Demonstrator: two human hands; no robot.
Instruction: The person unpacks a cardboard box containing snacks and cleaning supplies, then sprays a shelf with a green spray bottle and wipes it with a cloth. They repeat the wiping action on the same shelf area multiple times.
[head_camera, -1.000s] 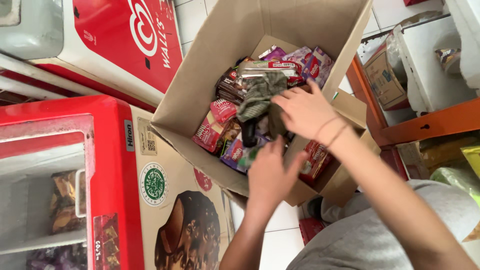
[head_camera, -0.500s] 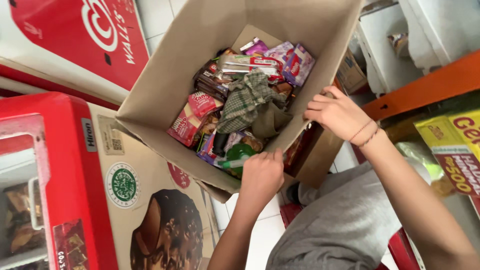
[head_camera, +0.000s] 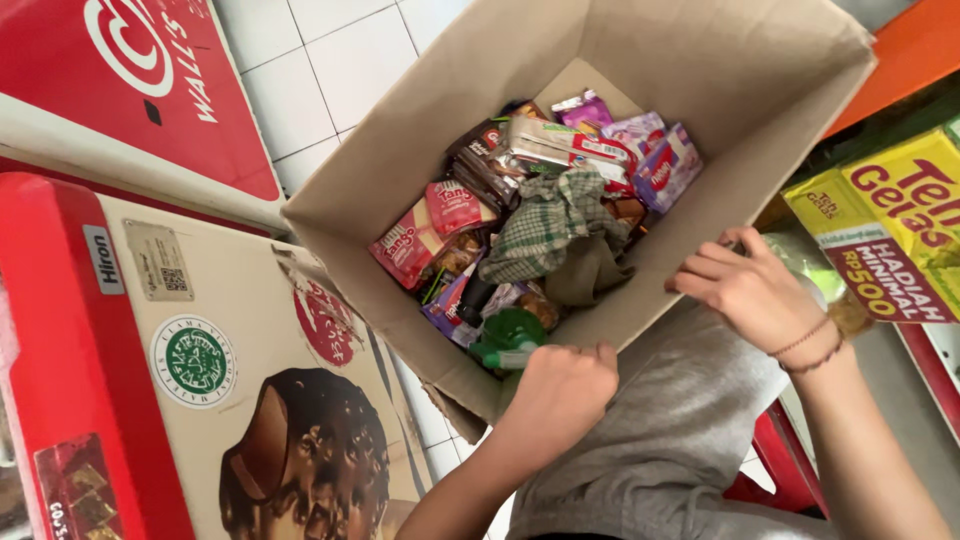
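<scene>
Cardboard box (head_camera: 690, 120), filling the centre of the frame, is being gripped: left hand (head_camera: 560, 390) curled over its near rim, right hand (head_camera: 745, 290) pinching the right-hand wall. Tilting it risks spilling snack packets (head_camera: 440, 225).

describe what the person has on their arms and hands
Both forearms are bare, with no sleeves or gloves in view. The right hand has thin reddish-brown string bracelets looped around its wrist. The left hand wears nothing visible: no rings, watch or bands.
</scene>
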